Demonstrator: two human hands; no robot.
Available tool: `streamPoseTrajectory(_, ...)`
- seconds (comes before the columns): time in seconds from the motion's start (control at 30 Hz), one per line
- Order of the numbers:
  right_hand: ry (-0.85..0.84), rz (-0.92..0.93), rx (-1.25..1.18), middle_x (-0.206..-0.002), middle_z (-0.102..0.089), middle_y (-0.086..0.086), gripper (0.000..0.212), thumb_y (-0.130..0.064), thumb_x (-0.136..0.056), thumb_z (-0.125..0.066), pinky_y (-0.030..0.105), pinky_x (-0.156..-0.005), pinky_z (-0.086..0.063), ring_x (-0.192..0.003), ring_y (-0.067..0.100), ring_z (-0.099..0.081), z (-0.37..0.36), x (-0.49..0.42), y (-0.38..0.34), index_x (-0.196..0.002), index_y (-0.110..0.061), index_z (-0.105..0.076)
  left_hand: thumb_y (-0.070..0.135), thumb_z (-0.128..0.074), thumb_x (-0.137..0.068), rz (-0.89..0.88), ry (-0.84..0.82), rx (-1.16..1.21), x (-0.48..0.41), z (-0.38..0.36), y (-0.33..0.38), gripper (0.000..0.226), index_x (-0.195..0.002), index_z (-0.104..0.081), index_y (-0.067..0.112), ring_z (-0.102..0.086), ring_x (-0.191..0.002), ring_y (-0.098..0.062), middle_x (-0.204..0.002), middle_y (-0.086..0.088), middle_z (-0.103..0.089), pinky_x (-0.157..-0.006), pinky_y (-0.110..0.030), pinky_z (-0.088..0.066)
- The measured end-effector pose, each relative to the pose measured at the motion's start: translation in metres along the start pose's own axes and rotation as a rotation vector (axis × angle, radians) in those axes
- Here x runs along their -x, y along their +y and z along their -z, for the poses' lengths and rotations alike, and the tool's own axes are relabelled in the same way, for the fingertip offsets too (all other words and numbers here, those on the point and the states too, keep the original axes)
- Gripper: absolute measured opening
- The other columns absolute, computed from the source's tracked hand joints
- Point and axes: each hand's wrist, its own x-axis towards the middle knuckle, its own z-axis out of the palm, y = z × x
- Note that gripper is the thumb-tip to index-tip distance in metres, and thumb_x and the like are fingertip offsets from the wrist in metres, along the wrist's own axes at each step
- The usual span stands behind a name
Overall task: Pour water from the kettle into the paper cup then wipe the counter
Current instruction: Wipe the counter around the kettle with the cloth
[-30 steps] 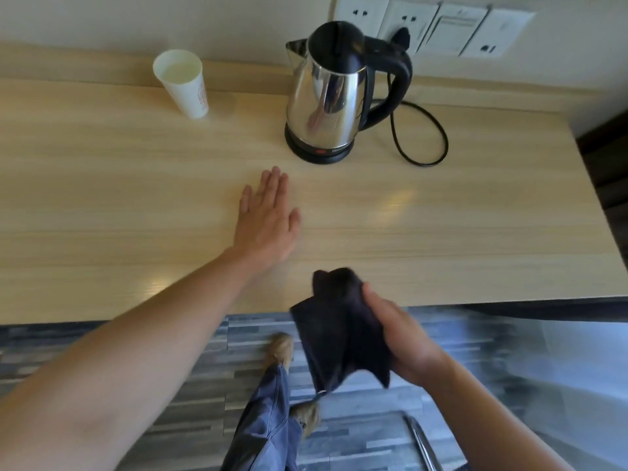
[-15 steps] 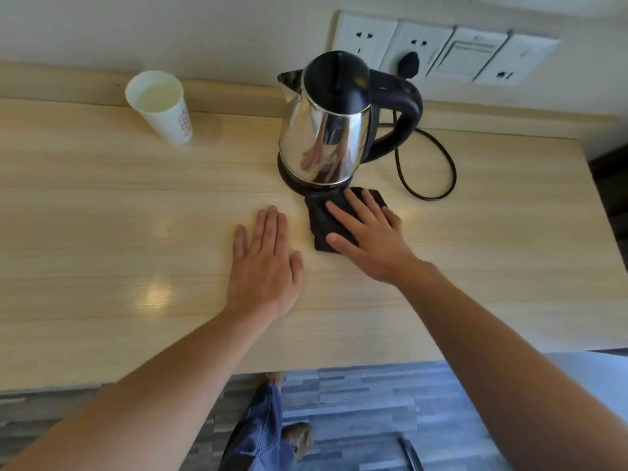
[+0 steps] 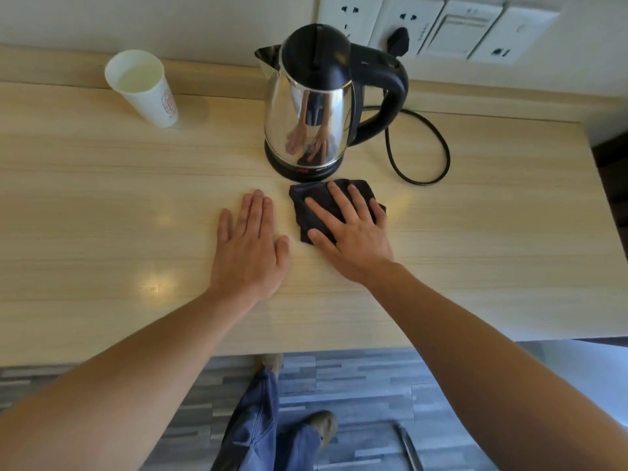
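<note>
Glossy steel kettle (image 3: pixel 307 120), wood-grain counter (image 3: pixel 102 205), dark cloth (image 3: pixel 307 207).

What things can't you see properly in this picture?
- Head view: the middle of the dark cloth is hidden under the right hand.
- The print on the paper cup is too small to read.
- The wall sockets are cut off by the top edge.
- The counter under the left hand is covered, so any wet spot there cannot be seen.

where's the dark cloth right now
In the head view, the dark folded cloth lies flat on the pale wooden counter under the right hand, just before the steel kettle.
</note>
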Motion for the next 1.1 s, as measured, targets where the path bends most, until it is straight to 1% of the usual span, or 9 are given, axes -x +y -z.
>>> streamPoseTrajectory(0.37, -0.022, 0.035, -0.028, -0.174, 0.0, -0.009, 0.062, -0.073, -0.099, -0.018, 0.053, -0.127, -0.002, -0.16, 0.022, 0.005, -0.026, 0.092, -0.006, -0.158, -0.056, -0.008, 0.048, -0.014, -0.106, 0.013, 0.035, -0.013, 0.005, 0.001, 0.003, 0.072, -0.167, -0.003, 0.011, 0.003, -0.165, -0.02, -0.178, -0.006, 0.0, -0.133, -0.054, -0.006)
streamPoseTrajectory(0.57, 0.016, 0.068, -0.061, -0.173, -0.01, -0.009, 0.056, -0.065, -0.103, -0.023, 0.048, -0.126, -0.005, -0.16, 0.019, -0.001, -0.039, 0.147, -0.006, -0.158, -0.053, -0.018, 0.047, -0.011, -0.106, 0.014, -0.031, -0.027, 0.002, 0.006, 0.006, 0.072, -0.167, 0.003, 0.011, 0.008, -0.164, -0.022, -0.178, -0.008, 0.006, -0.133, -0.053, -0.002)
streamPoseTrajectory(0.7, 0.058, 0.091, -0.136, -0.168, -0.028, -0.01, 0.05, -0.057, -0.104, -0.035, 0.043, -0.12, -0.017, -0.157, 0.017, -0.019, -0.046, 0.173, -0.002, -0.153, -0.049, -0.038, 0.042, -0.017, -0.107, 0.04, -0.036, -0.016, 0.002, 0.013, 0.012, 0.071, -0.167, -0.001, 0.008, 0.004, -0.165, -0.024, -0.178, -0.011, 0.003, -0.133, -0.053, -0.002)
streamPoseTrajectory(0.8, 0.066, 0.083, -0.23, -0.159, -0.045, -0.009, 0.047, -0.054, -0.102, -0.036, 0.043, -0.109, -0.03, -0.147, 0.02, -0.038, -0.046, 0.196, 0.0, -0.144, -0.044, -0.053, 0.039, -0.02, -0.108, 0.04, 0.017, 0.07, 0.009, 0.017, 0.036, 0.07, -0.167, -0.002, 0.007, 0.003, -0.165, -0.023, -0.178, -0.01, 0.003, -0.133, -0.048, -0.002)
streamPoseTrajectory(0.87, 0.043, 0.102, -0.298, -0.153, -0.051, -0.011, 0.044, -0.053, -0.102, -0.038, 0.042, -0.102, -0.033, -0.14, 0.019, -0.044, -0.043, 0.209, 0.003, -0.138, -0.041, -0.058, 0.04, -0.019, -0.108, -0.002, 0.021, 0.114, 0.01, 0.015, 0.06, 0.069, -0.167, -0.001, 0.008, 0.004, -0.165, -0.022, -0.178, -0.009, 0.004, -0.134, -0.047, -0.001)
streamPoseTrajectory(0.93, 0.013, 0.11, -0.449, -0.144, -0.057, -0.015, 0.038, -0.047, -0.104, -0.042, 0.041, -0.099, -0.039, -0.132, 0.014, -0.048, -0.035, 0.224, 0.007, -0.135, -0.037, -0.061, 0.042, -0.017, -0.109, -0.029, 0.01, 0.135, 0.008, 0.01, 0.081, 0.069, -0.167, 0.0, 0.009, 0.005, -0.165, -0.021, -0.178, -0.009, 0.006, -0.134, -0.047, -0.001)
streamPoseTrajectory(0.97, -0.009, 0.066, -0.597, -0.135, -0.062, -0.017, 0.032, -0.041, -0.106, -0.045, 0.037, -0.098, -0.043, -0.126, 0.01, -0.053, -0.028, 0.23, 0.011, -0.131, -0.034, -0.063, 0.043, -0.016, -0.108, -0.029, 0.008, 0.124, 0.008, 0.006, 0.087, 0.07, -0.167, 0.0, 0.009, 0.006, -0.165, -0.021, -0.178, -0.008, 0.006, -0.133, -0.048, -0.001)
streamPoseTrajectory(1.03, -0.065, -0.116, -1.003, -0.114, -0.072, -0.019, 0.022, -0.028, -0.108, -0.049, 0.022, -0.09, -0.049, -0.109, 0.002, -0.064, -0.008, 0.236, 0.021, -0.121, -0.03, -0.067, 0.046, -0.014, -0.108, -0.021, 0.002, 0.074, 0.008, -0.002, 0.092, 0.071, -0.167, 0.0, 0.01, 0.006, -0.165, -0.021, -0.178, -0.008, 0.005, -0.133, -0.051, -0.001)
streamPoseTrajectory(1.1, 0.026, -0.275, -1.276, -0.109, -0.078, -0.01, 0.025, -0.028, -0.108, -0.048, 0.024, -0.088, -0.055, -0.105, 0.006, -0.071, 0.017, 0.23, 0.033, -0.12, -0.024, -0.069, 0.047, -0.012, -0.107, -0.027, 0.004, 0.048, 0.009, -0.008, 0.091, 0.072, -0.167, 0.001, 0.009, 0.007, -0.165, -0.021, -0.178, -0.009, 0.005, -0.133, -0.052, -0.002)
